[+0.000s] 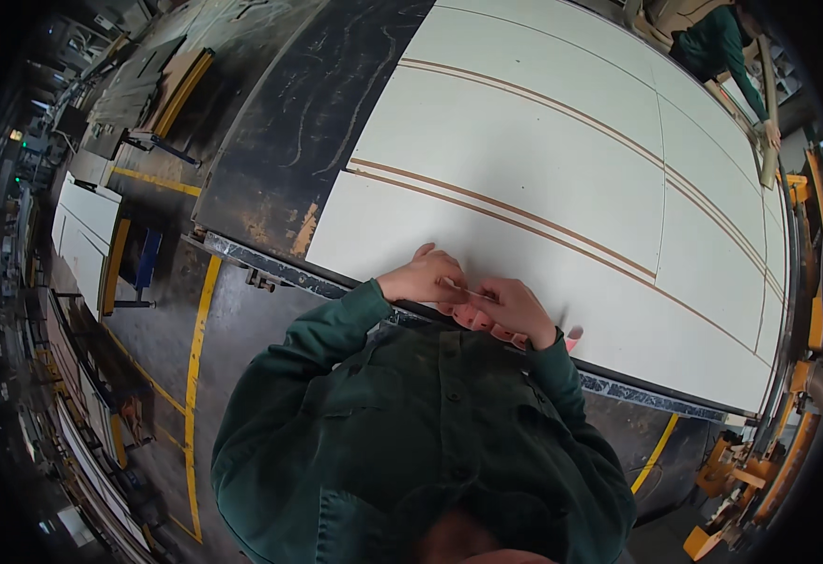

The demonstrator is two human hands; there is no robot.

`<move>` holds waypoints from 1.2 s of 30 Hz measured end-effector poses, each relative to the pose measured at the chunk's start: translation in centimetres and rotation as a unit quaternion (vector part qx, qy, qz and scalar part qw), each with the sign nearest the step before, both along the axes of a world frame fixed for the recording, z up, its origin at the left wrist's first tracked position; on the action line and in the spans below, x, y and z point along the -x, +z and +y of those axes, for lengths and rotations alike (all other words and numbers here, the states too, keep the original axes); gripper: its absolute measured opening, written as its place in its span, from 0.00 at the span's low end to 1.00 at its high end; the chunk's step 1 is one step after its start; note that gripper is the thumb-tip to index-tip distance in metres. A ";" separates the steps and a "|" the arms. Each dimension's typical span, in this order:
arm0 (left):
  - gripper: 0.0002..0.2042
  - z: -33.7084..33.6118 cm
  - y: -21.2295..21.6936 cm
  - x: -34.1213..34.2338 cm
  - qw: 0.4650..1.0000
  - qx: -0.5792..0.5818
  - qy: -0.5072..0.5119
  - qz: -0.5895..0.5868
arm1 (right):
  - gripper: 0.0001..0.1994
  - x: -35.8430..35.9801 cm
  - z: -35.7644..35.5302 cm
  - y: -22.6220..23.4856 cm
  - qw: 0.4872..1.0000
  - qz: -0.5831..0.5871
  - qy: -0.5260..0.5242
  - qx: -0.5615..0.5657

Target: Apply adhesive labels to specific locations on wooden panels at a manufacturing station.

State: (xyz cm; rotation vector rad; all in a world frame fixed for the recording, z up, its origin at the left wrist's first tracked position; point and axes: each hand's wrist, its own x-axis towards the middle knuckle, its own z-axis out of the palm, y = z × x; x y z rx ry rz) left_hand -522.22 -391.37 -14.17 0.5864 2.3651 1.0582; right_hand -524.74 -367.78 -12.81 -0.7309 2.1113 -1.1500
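Close to my body, at the near edge of a large white panel (411,222), my two hands meet. My left hand (426,277) is closed, fingertips pinched at a pink strip (475,320) that looks like a string of labels with dark marks. Fingers of my right hand (515,308) pinch close by on the same strip, nearly touching the left. The strip sags below the hands along the panel edge. Beyond my right wrist a small pink piece (574,334) shows. Exactly what lies between the fingertips is partly hidden.
Brown-edged grooves and thin cuts divide the panel. A dark worn board (289,122) adjoins its left side. Orange machine parts (748,470) line the right. A co-worker in a green sleeve (736,66) stands at the far right corner. Stacked boards (87,230) stand left, past yellow floor lines.
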 end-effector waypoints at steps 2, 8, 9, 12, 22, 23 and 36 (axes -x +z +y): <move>0.08 0.5 0.2 0.0 0.999 -0.025 0.011 0.035 | 0.12 0.7 -0.1 0.1 1.000 0.008 0.007 0.000; 0.05 -0.6 0.9 -0.2 0.988 -0.114 0.069 -0.082 | 0.05 3.4 -0.3 -1.6 0.967 -0.231 0.045 0.095; 0.05 -0.9 0.9 -0.2 0.961 -0.191 0.114 -0.167 | 0.04 3.9 -0.6 -2.1 0.964 -0.240 0.047 0.106; 0.04 -1.9 0.4 0.3 0.876 -0.332 0.167 -0.307 | 0.03 5.1 -2.0 -3.4 0.944 -0.301 0.031 0.129; 0.11 -5.3 -3.7 3.7 0.645 -0.456 0.236 -0.566 | 0.14 9.5 -6.4 -4.2 0.912 -0.350 0.024 0.214; 0.08 -5.5 -4.0 4.1 0.628 -0.461 0.232 -0.582 | 0.14 10.3 -6.6 -4.5 0.914 -0.346 0.017 0.211; 0.06 -7.2 -7.5 4.5 0.602 -0.410 0.344 -0.592 | 0.07 20.6 -11.1 -4.7 0.952 -0.171 0.103 0.230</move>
